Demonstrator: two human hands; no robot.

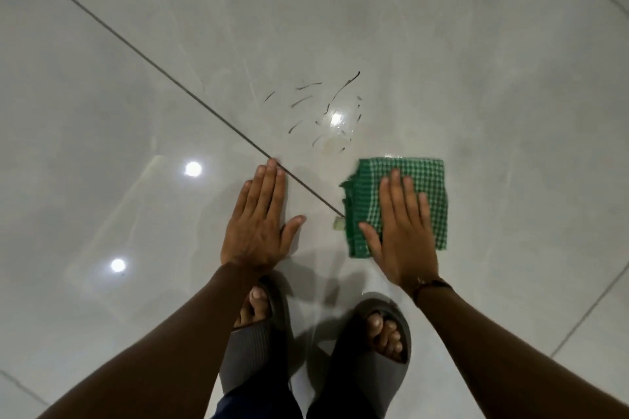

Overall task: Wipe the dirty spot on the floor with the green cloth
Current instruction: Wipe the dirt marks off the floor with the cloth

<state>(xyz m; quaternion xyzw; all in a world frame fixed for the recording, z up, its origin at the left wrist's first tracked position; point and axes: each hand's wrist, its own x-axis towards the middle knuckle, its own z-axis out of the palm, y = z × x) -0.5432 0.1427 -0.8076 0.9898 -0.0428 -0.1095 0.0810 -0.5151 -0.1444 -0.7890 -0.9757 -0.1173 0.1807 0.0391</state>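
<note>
A folded green-and-white checked cloth point(422, 180) lies flat on the glossy grey tile floor. My right hand point(401, 228) rests palm down on its near left part, fingers spread flat, not curled around it. The dirty spot point(323, 112) is a cluster of dark streaks around a small wet patch, just beyond and left of the cloth, apart from it. My left hand point(262, 221) lies flat on the bare tile to the left, fingers straight, holding nothing.
A dark grout line point(163, 71) runs diagonally from the upper left down to the cloth's left edge. My two feet in grey slides point(371, 360) stand just below the hands. Ceiling lights reflect at the left point(193, 168).
</note>
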